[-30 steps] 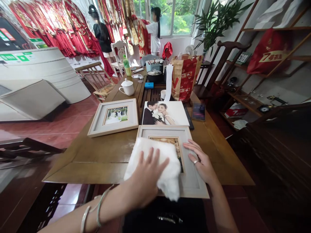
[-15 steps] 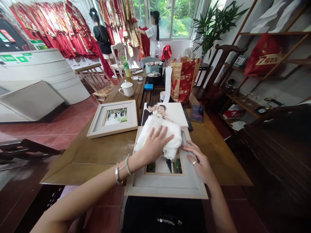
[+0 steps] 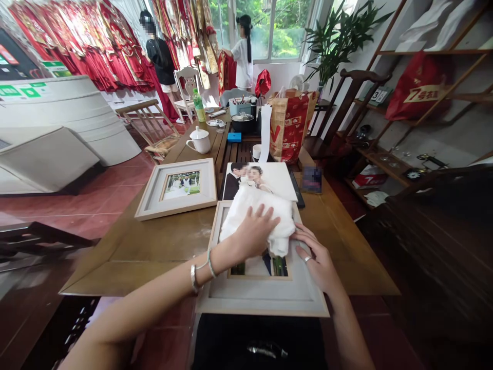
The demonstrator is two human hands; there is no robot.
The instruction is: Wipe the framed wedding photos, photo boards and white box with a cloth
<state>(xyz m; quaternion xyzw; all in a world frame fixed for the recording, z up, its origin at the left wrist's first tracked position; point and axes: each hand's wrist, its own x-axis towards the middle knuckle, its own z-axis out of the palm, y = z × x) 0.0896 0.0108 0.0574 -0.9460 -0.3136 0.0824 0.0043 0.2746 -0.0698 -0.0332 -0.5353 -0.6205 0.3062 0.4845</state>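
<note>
A thick white cloth (image 3: 283,208) lies bunched over the upper part of a light wooden picture frame (image 3: 262,306). My left hand (image 3: 256,231) presses flat on the cloth, fingers spread and slightly bent. At the frame's right side rests my right hand (image 3: 318,259), fingers stretched over its border beside the cloth and touching it or nearly so. A photo (image 3: 246,270) shows below the cloth inside the mat; its top is covered. The frame's near edge reaches past the table edge towards me. Beyond it lies a large wedding photo print (image 3: 277,180), partly hidden by the cloth.
A second framed photo (image 3: 146,205) lies to the left on the wooden table (image 3: 154,257). Further back stand a lidded white mug (image 3: 199,141), a blue box (image 3: 234,137), a paper bag (image 3: 288,128) and a green bottle (image 3: 198,105). Two people stand by hanging red garments.
My left hand and the cloth have shifted a little to the right across the frame. My right hand stays at the frame's side. The view has tilted slightly.
</note>
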